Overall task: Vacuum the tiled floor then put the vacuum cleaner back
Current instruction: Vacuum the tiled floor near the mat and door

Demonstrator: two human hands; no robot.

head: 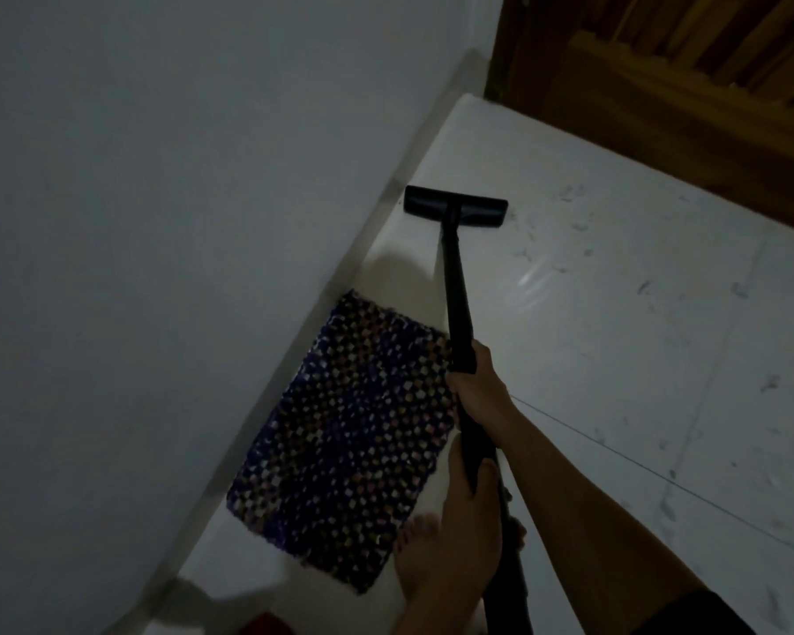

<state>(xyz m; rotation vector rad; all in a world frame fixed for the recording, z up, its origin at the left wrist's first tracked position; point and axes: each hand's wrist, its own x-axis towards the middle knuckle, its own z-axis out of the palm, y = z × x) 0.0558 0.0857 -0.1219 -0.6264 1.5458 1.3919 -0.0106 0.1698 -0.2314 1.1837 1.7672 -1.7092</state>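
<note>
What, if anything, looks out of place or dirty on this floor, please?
Dark smudges are scattered over the tiled floor right of the vacuum head, so that patch looks unclean. A thin dark line crosses the tiles; thread or crack, I cannot tell.

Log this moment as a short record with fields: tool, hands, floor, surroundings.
tool: black vacuum wand, its floor head on the tiles near the wall
hands: right hand grips the wand higher up, left hand grips it lower down
floor: pale tiled floor, dark scuff marks right of the head
surroundings: patterned mat along the wall, left of the wand; wooden door top right
</note>
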